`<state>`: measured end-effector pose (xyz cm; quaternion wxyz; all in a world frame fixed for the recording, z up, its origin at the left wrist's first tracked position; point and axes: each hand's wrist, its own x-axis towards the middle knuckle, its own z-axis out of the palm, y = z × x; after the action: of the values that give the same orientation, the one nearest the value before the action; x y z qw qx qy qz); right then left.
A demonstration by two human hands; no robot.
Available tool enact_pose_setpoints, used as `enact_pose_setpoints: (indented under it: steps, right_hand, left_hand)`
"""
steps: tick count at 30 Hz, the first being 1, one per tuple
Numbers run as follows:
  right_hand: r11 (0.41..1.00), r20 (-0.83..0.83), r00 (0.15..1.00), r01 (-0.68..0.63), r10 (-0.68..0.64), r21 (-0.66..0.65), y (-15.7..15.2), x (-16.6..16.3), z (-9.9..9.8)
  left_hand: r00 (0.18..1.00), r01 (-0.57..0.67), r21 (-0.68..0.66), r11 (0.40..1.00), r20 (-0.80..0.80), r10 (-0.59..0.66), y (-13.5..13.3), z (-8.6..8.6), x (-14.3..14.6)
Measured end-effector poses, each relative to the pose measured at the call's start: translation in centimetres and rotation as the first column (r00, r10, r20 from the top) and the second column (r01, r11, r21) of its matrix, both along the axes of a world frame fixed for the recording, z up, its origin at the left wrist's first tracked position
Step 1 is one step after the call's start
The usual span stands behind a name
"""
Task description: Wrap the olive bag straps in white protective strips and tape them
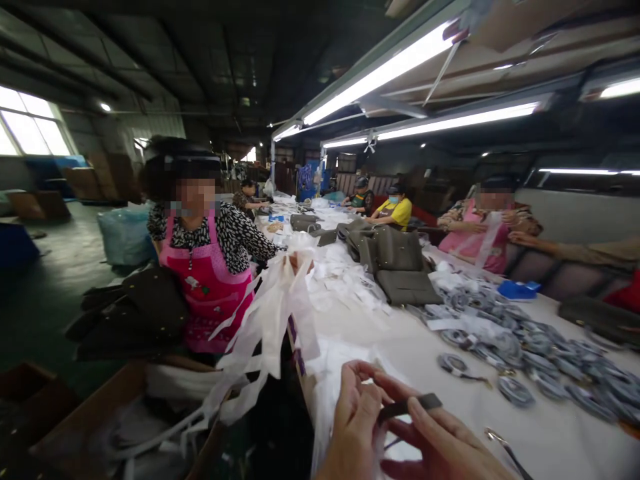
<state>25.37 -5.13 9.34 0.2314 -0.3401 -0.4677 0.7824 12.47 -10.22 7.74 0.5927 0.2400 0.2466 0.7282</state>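
Note:
At the bottom of the view my left hand [356, 417] and my right hand [440, 443] hold a narrow dark strap [410, 405] between them. Both pinch it with thumb and fingers just above the near edge of the long white table [410, 340]. White plastic [330, 373] lies under my left hand. Several coiled grey straps [520, 340] lie to the right of my hands.
Grey-green bags [400, 263] are piled in the table's middle, with white paper scraps [340, 280] beside them. A person in a pink apron [207, 267] stands at the left, holding white strips [270, 320]. More people sit along the right side. Cardboard boxes [90, 420] stand at lower left.

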Motion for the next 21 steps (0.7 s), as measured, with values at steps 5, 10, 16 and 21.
enact_pose_setpoints:
  steps: [5, 10, 16, 21]
  right_hand:
    - [0.985, -0.122, 0.992, 0.001, -0.022, -0.175, -1.9, -1.5, -1.4]
    - [0.961, -0.203, 0.96, 0.142, -0.193, -0.239, -2.4, -1.6, -2.2]
    - [0.933, -0.234, 0.921, 0.25, -0.312, -0.261, -1.9, 0.3, -0.3]
    - [0.955, -0.264, 0.923, 0.24, -0.28, -0.172, -1.6, 1.3, 1.0]
  left_hand:
    - [0.975, -0.064, -0.105, 0.992, -0.22, 0.039, -0.8, -2.1, -0.7]
    - [0.936, -0.094, -0.138, 0.986, -0.35, 0.041, -0.6, -2.5, 0.1]
    - [0.833, -0.153, -0.078, 0.985, -0.547, 0.086, -0.1, -2.0, -0.9]
    - [0.768, 0.343, -0.18, 0.922, -0.512, -0.385, 0.0, -1.7, -2.2]
